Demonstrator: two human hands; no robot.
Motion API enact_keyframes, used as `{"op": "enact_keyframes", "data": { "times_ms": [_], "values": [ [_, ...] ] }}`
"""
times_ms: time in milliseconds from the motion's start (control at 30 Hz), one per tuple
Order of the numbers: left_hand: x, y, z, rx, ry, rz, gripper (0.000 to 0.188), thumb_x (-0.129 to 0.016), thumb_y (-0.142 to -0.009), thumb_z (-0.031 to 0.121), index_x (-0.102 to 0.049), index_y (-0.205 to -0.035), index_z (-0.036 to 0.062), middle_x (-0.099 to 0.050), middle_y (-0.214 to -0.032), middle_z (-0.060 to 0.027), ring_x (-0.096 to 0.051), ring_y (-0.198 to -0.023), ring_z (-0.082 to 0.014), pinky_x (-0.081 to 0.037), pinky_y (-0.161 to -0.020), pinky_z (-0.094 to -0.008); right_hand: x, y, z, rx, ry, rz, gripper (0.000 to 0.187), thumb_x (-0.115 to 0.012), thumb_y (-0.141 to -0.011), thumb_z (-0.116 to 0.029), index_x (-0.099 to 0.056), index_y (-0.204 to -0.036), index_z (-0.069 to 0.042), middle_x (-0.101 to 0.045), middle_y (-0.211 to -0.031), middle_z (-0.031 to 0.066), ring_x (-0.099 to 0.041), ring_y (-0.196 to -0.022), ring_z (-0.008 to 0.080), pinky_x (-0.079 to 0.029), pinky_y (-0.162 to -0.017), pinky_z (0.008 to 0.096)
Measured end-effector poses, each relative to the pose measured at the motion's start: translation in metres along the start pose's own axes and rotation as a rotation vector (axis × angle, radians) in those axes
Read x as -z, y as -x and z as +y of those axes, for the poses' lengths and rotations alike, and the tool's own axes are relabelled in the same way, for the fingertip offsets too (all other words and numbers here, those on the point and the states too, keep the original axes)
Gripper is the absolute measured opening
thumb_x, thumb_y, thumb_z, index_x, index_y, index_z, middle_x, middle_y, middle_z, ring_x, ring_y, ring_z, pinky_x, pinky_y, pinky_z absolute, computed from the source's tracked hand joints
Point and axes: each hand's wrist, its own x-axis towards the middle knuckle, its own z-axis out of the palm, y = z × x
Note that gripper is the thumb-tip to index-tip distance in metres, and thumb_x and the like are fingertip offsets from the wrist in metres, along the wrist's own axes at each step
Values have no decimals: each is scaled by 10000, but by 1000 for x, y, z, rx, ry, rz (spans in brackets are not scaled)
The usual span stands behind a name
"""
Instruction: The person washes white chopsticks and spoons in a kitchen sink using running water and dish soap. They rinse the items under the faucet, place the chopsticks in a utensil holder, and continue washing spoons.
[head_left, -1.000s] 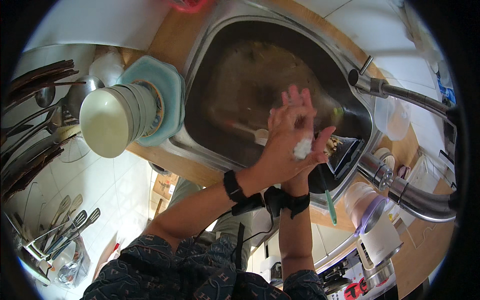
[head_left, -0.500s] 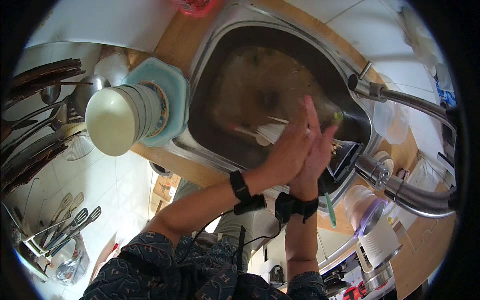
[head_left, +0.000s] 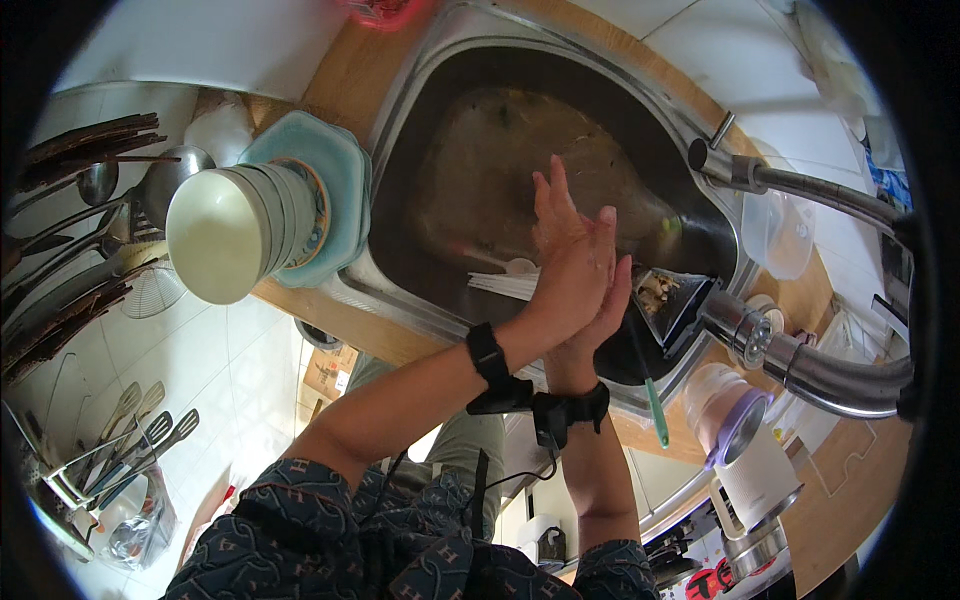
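Note:
Both hands are over the sink [head_left: 405, 110], palms against each other and apparently wet. My left hand [head_left: 568, 260] lies across the other with its fingers stretched out and holds nothing. My right hand [head_left: 592, 335] is behind it; the thumb sticks out and most of its fingers are hidden. Below them, murky brownish water [head_left: 490, 150] stands in the basin with bits of food in it. A bundle of white chopsticks [head_left: 500, 285] and a pale spoon [head_left: 520, 266] lie beside my left hand. To the right sits a dark corner strainer [head_left: 685, 305] with food scraps.
Left of the sink, stacked pale bowls [head_left: 220, 235] rest tilted on light-blue plates [head_left: 345, 200]. The metal faucet [head_left: 840, 385] reaches in from the right. A green handle [head_left: 656, 412] leans over the front rim. A purple-rimmed container [head_left: 738, 430] stands at the right.
My hands have moved left and slid over each other, the left one turning across the right. The chopsticks and strainer now show more plainly.

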Motion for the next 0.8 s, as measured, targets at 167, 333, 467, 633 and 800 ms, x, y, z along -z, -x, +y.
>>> {"op": "enact_keyframes", "data": {
  "times_ms": [167, 333, 467, 633, 800],
  "values": [
    [-4, -6, -20, 288, 211, -76, 870, -320, -1049, 627, 10, -1623, 62, -82, -1630, -316, -228, -1485, -434, -264, -1175, -483, 18, -11, 15, 222, 532, 129, 383, -369, -1077, -325, -625, -1066, -39, -638, -999, 38, -585, -942, 121, -429, -818, 274],
    [6, -8, -24, 596, 527, -143, 898, -298, -999, 746, -36, -1628, 161, -307, -1529, -190, -484, -1191, -270, -457, -937, -388, 29, -19, 22, 308, 456, 170, 335, -447, -1036, -313, -611, -935, -39, -571, -746, -10, -517, -675, 56, -345, -583, 243],
    [26, -9, -22, 840, 712, -277, 842, -314, -1002, 743, -124, -1614, 198, -482, -1380, -116, -499, -935, -162, -452, -757, -333, 32, -17, 24, 371, 635, 79, 541, -393, -1048, -442, -622, -800, -20, -529, -614, 5, -456, -537, 73, -317, -508, 263],
    [28, -1, -21, 803, 789, -329, 839, -312, -997, 753, -304, -1544, 118, -601, -1251, -86, -484, -863, -135, -440, -746, -331, 35, -16, 10, 304, 563, 50, 752, -255, -1060, -579, -571, -647, -35, -528, -593, 19, -429, -511, 95, -298, -495, 263],
    [10, 6, -30, 530, 638, -367, 781, -288, -1026, 712, -470, -1409, 56, -601, -1221, -81, -491, -891, -148, -424, -811, -312, 36, -27, 3, 266, 418, 234, 709, -217, -1098, -509, -503, -612, -78, -524, -611, 12, -411, -560, 114, -347, -590, 257]
  ]
}}
